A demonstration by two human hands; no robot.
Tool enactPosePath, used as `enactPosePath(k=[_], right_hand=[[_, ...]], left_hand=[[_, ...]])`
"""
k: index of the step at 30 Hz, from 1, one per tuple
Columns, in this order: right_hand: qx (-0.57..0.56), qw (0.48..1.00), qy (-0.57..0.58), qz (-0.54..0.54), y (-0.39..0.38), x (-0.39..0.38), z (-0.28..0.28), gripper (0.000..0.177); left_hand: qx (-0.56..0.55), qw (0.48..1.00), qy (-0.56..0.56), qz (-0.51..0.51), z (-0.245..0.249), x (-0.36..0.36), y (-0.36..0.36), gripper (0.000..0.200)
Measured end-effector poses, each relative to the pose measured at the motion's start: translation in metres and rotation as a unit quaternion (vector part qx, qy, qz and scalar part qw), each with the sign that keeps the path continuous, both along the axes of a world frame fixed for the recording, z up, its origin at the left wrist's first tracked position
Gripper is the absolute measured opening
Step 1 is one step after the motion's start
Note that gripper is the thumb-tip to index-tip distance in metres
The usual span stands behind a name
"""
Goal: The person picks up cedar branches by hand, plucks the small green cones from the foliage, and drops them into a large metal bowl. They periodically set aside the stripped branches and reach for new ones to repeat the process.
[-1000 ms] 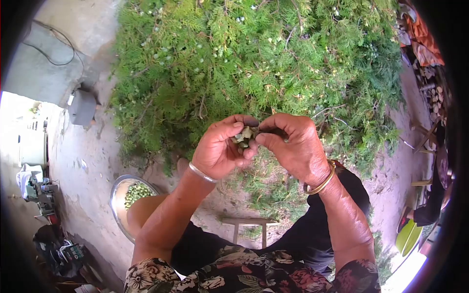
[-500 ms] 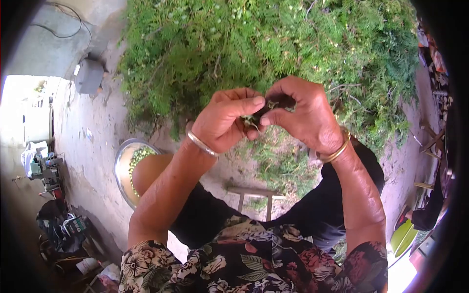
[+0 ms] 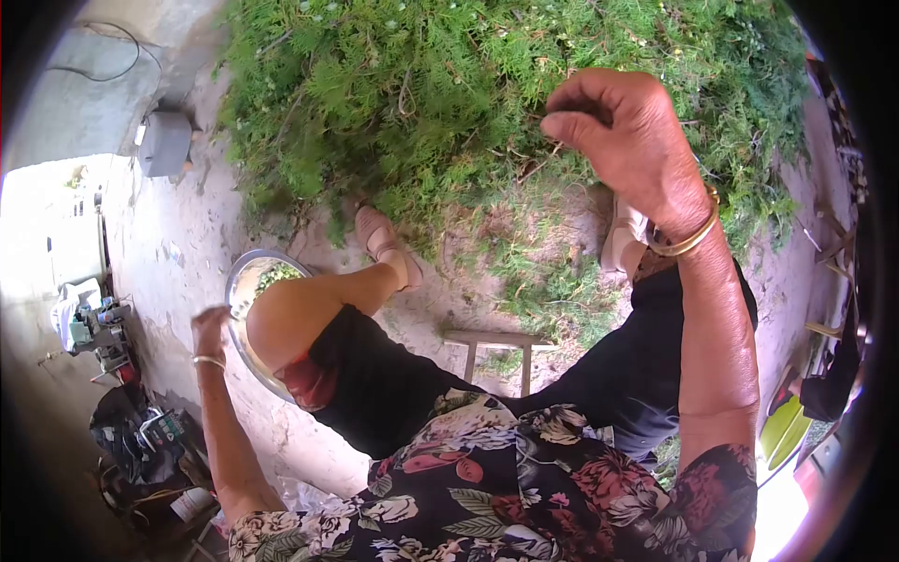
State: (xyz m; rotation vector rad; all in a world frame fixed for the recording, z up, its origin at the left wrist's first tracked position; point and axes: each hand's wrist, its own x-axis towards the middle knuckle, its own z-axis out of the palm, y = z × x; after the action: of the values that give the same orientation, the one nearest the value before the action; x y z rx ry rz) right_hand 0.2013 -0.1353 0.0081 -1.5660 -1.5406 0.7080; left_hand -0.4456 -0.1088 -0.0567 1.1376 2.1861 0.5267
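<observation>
My left hand (image 3: 208, 328) hangs low at my left side, right by the rim of a metal bowl (image 3: 236, 281) that holds small green cones (image 3: 272, 276). Its fingers curl downward and I cannot see into its palm. My right hand (image 3: 623, 126) is raised over a big heap of cut green conifer branches (image 3: 421, 94), thumb and fingertips pinched together just above the twigs. Whether a sprig is between those fingers is hidden in shadow. My knee hides part of the bowl.
I sit on sandy ground with my sandalled feet (image 3: 384, 242) at the foot of the branch heap. A small wooden stool (image 3: 496, 339) stands between my legs. A grey box (image 3: 164, 142) lies at the far left, clutter (image 3: 140, 440) at the lower left, and a green object (image 3: 782, 426) at the right.
The hands were together in front of me, working on a small green piece. They have parted: the left dropped to the bowl, and the right rose over the branches.
</observation>
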Motion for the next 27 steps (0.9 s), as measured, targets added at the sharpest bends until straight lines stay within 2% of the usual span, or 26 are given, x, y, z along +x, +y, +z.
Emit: enactPosePath(k=[1, 2, 3, 5, 7, 9, 10, 11, 13, 15, 16, 17, 18, 20, 21, 23, 24, 26, 27], right_hand=[[0.007, 1.0, -0.005, -0.024, 0.001, 0.006, 0.001, 0.011], [0.014, 0.999, 0.007, -0.042, 0.002, 0.013, 0.0, 0.013], [0.014, 0.999, 0.002, -0.046, 0.001, 0.018, 0.003, 0.013], [0.012, 0.989, 0.086, -0.122, 0.0, 0.029, 0.014, 0.016], [0.02, 0.985, 0.069, -0.159, -0.001, 0.035, 0.022, 0.019], [0.052, 0.954, 0.193, -0.225, -0.001, 0.04, 0.025, 0.02], [0.055, 0.944, 0.216, -0.245, 0.0, 0.043, 0.024, 0.021], [0.057, 0.943, 0.215, -0.249, -0.001, 0.046, 0.024, 0.021], [0.053, 0.937, 0.226, -0.263, -0.004, 0.048, 0.026, 0.022], [0.049, 0.927, 0.249, -0.274, -0.007, 0.048, 0.03, 0.023], [0.038, 0.921, 0.262, -0.287, -0.009, 0.048, 0.031, 0.023], [0.028, 0.914, 0.276, -0.296, -0.01, 0.049, 0.032, 0.023], [0.006, 0.909, 0.279, -0.309, -0.01, 0.05, 0.034, 0.022], [0.001, 0.906, 0.283, -0.315, -0.01, 0.049, 0.036, 0.021], [-0.015, 0.901, 0.286, -0.327, -0.01, 0.048, 0.036, 0.021], [-0.005, 0.899, 0.312, -0.308, -0.008, 0.046, 0.038, 0.017], [-0.014, 0.908, 0.295, -0.297, -0.007, 0.044, 0.041, 0.015], [-0.014, 0.922, 0.269, -0.279, -0.005, 0.039, 0.041, 0.009], [-0.008, 0.922, 0.27, -0.276, -0.006, 0.037, 0.038, 0.009]], left_hand=[[0.014, 0.998, 0.059, -0.019, -0.017, -0.022, -0.01, 0.015], [0.004, 0.997, 0.058, -0.048, -0.021, -0.034, -0.016, 0.017], [-0.044, 0.992, 0.103, 0.06, 0.006, 0.03, -0.019, 0.016], [-0.098, 0.99, 0.088, 0.053, 0.002, 0.039, -0.001, 0.019], [-0.09, 0.994, 0.032, -0.055, -0.012, 0.042, 0.039, 0.022], [-0.002, 0.985, -0.046, -0.168, -0.002, 0.123, 0.07, 0.024], [-0.021, 0.97, -0.026, -0.243, 0.014, 0.176, 0.082, 0.026], [-0.041, 0.948, -0.004, -0.316, 0.021, 0.225, 0.092, 0.027], [0.006, 0.89, -0.043, -0.454, -0.01, 0.281, 0.111, 0.031], [0.016, 0.781, 0.019, -0.624, -0.032, 0.352, 0.118, 0.032], [-0.011, 0.734, 0.074, -0.675, -0.043, 0.388, 0.117, 0.033], [-0.025, 0.72, 0.081, -0.688, -0.066, 0.415, 0.113, 0.033], [-0.063, 0.705, 0.134, -0.694, -0.072, 0.449, 0.106, 0.034], [0.032, 0.734, 0.073, -0.675, -0.113, 0.481, 0.095, 0.033], [0.039, 0.737, 0.08, -0.67, -0.113, 0.497, 0.096, 0.033], [0.138, 0.747, 0.097, -0.642, -0.107, 0.519, 0.099, 0.032], [0.142, 0.748, 0.102, -0.64, -0.099, 0.521, 0.109, 0.032], [0.254, 0.701, 0.325, -0.583, -0.08, 0.523, 0.138, 0.031], [0.258, 0.7, 0.327, -0.579, -0.078, 0.518, 0.151, 0.031]])
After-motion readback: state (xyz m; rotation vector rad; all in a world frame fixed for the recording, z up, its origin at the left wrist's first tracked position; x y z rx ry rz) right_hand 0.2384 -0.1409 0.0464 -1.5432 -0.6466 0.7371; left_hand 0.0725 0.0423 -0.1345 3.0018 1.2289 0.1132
